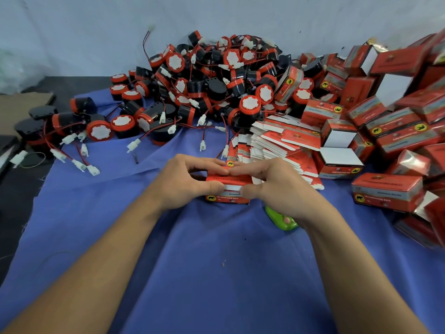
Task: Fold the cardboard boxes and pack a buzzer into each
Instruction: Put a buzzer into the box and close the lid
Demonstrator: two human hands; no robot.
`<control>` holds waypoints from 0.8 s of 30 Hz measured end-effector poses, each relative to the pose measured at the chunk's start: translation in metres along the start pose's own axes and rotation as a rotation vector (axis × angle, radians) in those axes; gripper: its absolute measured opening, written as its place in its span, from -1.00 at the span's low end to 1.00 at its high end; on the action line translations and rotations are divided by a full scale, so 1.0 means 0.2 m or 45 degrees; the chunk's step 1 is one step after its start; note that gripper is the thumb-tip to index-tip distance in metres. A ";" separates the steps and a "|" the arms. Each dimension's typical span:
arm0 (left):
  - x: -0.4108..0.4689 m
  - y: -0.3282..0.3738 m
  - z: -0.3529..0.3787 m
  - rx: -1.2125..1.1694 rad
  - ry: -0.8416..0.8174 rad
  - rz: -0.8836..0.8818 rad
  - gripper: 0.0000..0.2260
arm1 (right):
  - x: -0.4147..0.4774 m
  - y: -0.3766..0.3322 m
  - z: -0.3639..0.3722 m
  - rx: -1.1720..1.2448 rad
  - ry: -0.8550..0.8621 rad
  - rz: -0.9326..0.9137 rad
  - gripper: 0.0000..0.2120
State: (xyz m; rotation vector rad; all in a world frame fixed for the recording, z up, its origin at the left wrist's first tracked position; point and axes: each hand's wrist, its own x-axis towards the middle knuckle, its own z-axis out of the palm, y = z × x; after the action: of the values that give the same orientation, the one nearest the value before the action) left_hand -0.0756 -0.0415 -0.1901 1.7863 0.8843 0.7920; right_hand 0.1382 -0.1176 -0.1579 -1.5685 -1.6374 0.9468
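Left grip (190,182) and right grip (277,186) are both grasping a red cardboard box (226,199), thumbs pressing its near top edge. It is sitting on the desk's blue cloth (216,261) (open cloth stretching toward the person), buzzers (216,80) crowding behind, flat boxes (277,143) lying just beside it on the right.

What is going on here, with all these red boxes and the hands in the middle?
A person is working on one red box on the blue cloth. The left hand and right hand both grip it, fingers on top and thumbs on the near side, apparently folding it into shape. Flat boxes are stacked just beyond, a heap of buzzers lies behind, and folded boxes pile up on the right.
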 end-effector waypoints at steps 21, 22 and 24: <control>0.02 0.00 0.04 -0.142 -0.074 -0.056 -0.82 | 0.01 0.00 0.02 -0.110 0.128 0.039 -0.69; 0.02 -0.01 0.04 -0.172 -0.082 -0.078 -0.85 | 0.00 0.00 0.03 -0.122 0.113 0.033 -0.73; 0.02 -0.01 0.05 -0.150 -0.096 -0.082 -0.77 | -0.01 0.00 0.04 -0.166 0.057 0.030 -0.82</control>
State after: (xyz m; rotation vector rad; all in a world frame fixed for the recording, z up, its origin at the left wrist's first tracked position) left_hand -0.0655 -0.0427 -0.1956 1.6659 0.8246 0.7158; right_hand 0.1307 -0.1205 -0.1617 -1.6873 -1.6820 0.8251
